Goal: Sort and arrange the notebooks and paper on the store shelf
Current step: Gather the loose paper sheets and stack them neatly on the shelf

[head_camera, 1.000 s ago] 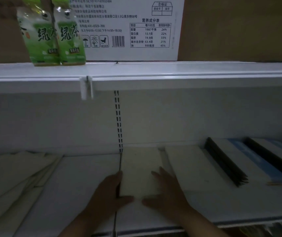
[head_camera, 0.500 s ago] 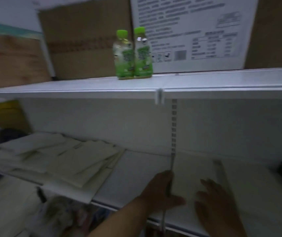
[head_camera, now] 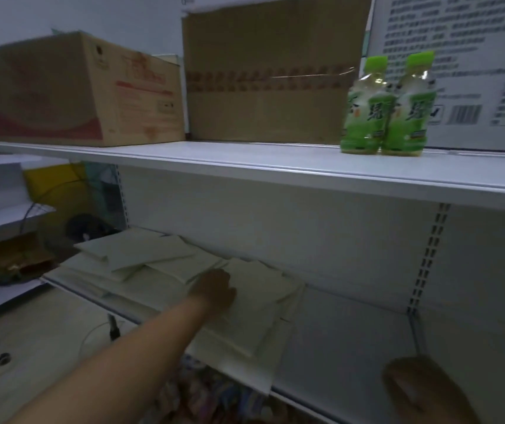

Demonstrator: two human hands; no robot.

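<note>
A loose, untidy heap of pale notebooks and paper sheets (head_camera: 165, 264) lies on the left part of the white middle shelf (head_camera: 352, 338). My left hand (head_camera: 214, 289) reaches out over this heap and rests on a pale notebook (head_camera: 254, 301) at its right end; its fingers are blurred and partly hidden. My right hand (head_camera: 425, 390) hovers low at the shelf's front edge on the right, blurred, with nothing seen in it. The neat stacks further right are out of view.
Two green tea bottles (head_camera: 388, 108) stand on the upper shelf (head_camera: 245, 160), beside brown cardboard boxes (head_camera: 70, 90) and a white printed carton (head_camera: 471, 68). A slotted upright (head_camera: 428, 255) divides the back wall. A lower counter (head_camera: 31, 338) with small tools lies at left.
The view has swung left from the tidy stacks to the messy heap. My left hand left the pale sheet and reached left onto the heap. My right hand dropped towards the shelf's front edge.
</note>
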